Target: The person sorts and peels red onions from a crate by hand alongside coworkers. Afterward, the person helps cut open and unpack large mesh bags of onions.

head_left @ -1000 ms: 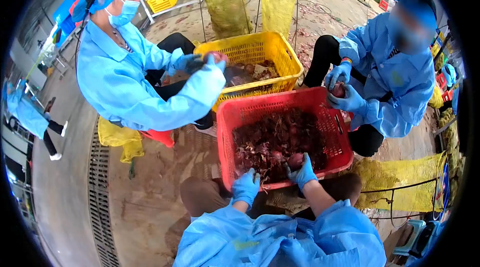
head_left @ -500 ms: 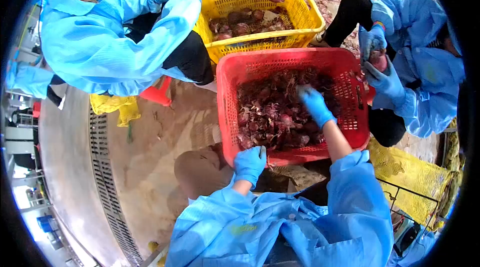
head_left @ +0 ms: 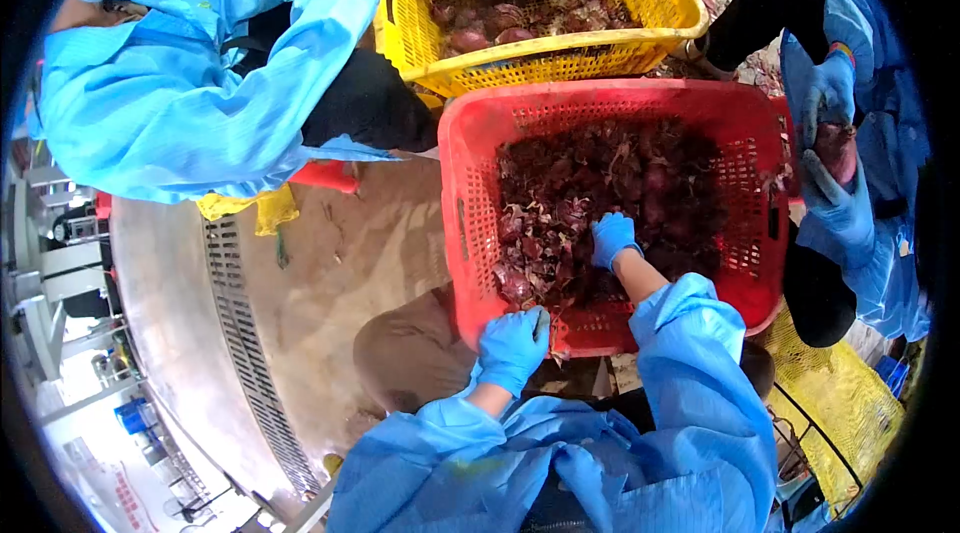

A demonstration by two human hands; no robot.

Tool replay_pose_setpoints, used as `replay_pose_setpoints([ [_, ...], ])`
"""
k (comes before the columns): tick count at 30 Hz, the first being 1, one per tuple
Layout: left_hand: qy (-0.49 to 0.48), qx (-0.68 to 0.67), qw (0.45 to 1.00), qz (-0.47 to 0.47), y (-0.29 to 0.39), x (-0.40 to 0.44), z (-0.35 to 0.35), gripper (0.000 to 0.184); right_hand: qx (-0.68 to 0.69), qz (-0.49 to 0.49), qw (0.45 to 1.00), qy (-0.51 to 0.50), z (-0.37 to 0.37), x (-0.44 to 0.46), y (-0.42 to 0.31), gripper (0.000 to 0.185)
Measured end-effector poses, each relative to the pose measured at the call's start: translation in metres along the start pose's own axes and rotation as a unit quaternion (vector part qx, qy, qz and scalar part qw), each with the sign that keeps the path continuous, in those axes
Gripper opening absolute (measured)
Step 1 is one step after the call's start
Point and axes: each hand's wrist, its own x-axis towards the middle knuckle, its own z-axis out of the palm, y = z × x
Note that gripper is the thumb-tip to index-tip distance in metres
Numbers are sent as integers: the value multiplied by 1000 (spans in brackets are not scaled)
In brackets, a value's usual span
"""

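Note:
A red plastic crate point(head_left: 612, 99) stands in front of me, holding many red onions point(head_left: 571, 213) with dry roots and loose skins. My right hand point(head_left: 612, 239), in a blue glove, is down among the onions near the middle of the crate. Its fingers are curled, and whatever lies under them is hidden. At the crate's near left rim is my left hand point(head_left: 511, 347), also gloved in blue. It is closed into a fist against the rim, and I cannot make out what is inside it. Some reddish scraps hang on the rim beside it.
Behind stands a yellow crate point(head_left: 560, 55) with several onions. A person point(head_left: 190, 83) sits at left, hands on an onion. At right, another person's gloved hands point(head_left: 842, 208) hold an onion point(head_left: 836, 151). A floor drain grate point(head_left: 240, 333) runs along the left; yellow mesh point(head_left: 830, 393) lies right.
My right hand has moved from the far part of the onion pile back toward me. My left hand stays at the near rim. The view has shifted slightly.

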Motion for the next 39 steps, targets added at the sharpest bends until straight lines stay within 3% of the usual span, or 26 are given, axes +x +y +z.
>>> replay_pose_setpoints([
  [2, -12, 2, 1000, -4, -2, 3, 0, 26, -61, -16, 994, -90, -15, -3, -3, 62],
  [6, -4, 0, 1000, 9, -5, 1, 6, 28, 4, -26, 999, 23, 28, -9, 0, 67],
  [8, -2, 10, 1000, 3, -4, -1, 7, 29, 7, -15, 1000, 10, 27, -19, 8, 71],
  [10, 8, -12, 1000, 15, -7, 0, 9, 29, 230, 5, 972, -44, 10, -37, 24, 72],
  [11, 13, -16, 1000, 18, -7, 0, 7, 29, 357, 4, 934, -5, 45, -28, 38, 69],
  [12, -1, -3, 1000, 3, -3, 2, 1, 27, 350, 6, 937, 0, 42, -38, 40, 69],
  [15, 32, -12, 999, 5, -4, -4, 4, 29, 647, -125, 747, 88, 32, -76, 41, 63],
  [16, 43, -14, 999, 4, -4, -3, 4, 29, 643, -123, 750, 97, 32, -87, 42, 63],
  [18, 41, -25, 999, -5, -5, -2, 8, 29, 774, -190, 598, 83, 20, -110, 33, 62],
  [19, 42, -22, 999, -10, -6, -3, 7, 29, 866, -176, 468, 17, 12, -121, 22, 65],
  [23, 73, -40, 996, -20, -9, -7, 14, 27, 946, -178, 267, -55, 19, -142, 5, 60],
  [24, 74, -50, 996, -23, -10, -7, 14, 26, 944, -184, 268, -46, 16, -148, 3, 60],
  [26, 52, -27, 998, -18, -11, -8, 13, 29, 929, -288, 232, 0, 1, -166, -11, 59],
  [28, 41, -52, 998, -5, -15, -9, 15, 36, 935, -271, 227, 27, -12, -182, -16, 61],
  [30, -6, -58, 998, -34, -11, -12, 5, 40, 950, -246, 176, 83, -26, -197, -20, 62],
  [31, -3, -60, 998, -32, -16, -10, 11, 41, 934, -272, 195, 122, -29, -198, -17, 64],
  [34, -76, -25, 996, -38, -16, -4, 13, 42, 917, -331, 143, 174, -39, -231, 6, 60],
  [36, -74, -23, 996, -41, -22, -1, 18, 46, 881, -362, 132, 275, -59, -275, 27, 55],
  [38, -102, 25, 994, -19, -25, 5, 20, 50, 858, -326, 115, 380, -71, -328, 63, 53],
  [39, -69, 22, 997, -17, -28, 4, 24, 51, 843, -317, 109, 421, -59, -353, 94, 50],
])
